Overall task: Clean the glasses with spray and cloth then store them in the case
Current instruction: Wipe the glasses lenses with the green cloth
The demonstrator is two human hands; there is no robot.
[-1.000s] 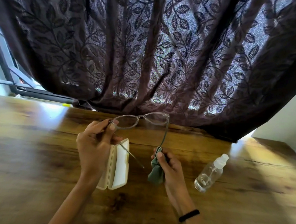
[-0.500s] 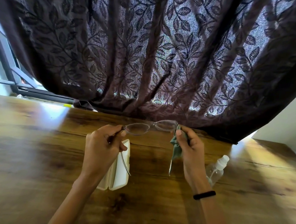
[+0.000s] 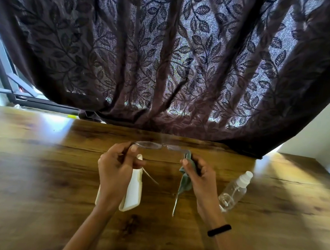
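Head view: glasses (image 3: 161, 146) held up over the wooden table (image 3: 33, 172), lenses facing away toward the dark leaf-print curtain (image 3: 167, 54), both temple arms open & pointing back near the person. Left hand (image 3: 118, 166) pinched narrow on the left hinge/temple end. Right hand (image 3: 199, 175) closed on the green cloth (image 3: 184, 181), pressing it vs the right lens corner; cloth tail hangs down along the right temple. White case (image 3: 132, 190) lies open on the table under/just right of the left hand. Clear spray bottle (image 3: 234, 191) lies tilted on the table, right of the right hand, nearly empty.

Handling, my guess: frame is light, thin wire, bends easily, so grip at hinges/rim, not lens faces or mid-temple. Cloth soft & limp. Lenses prob slick if damp. Fold temples before casing.
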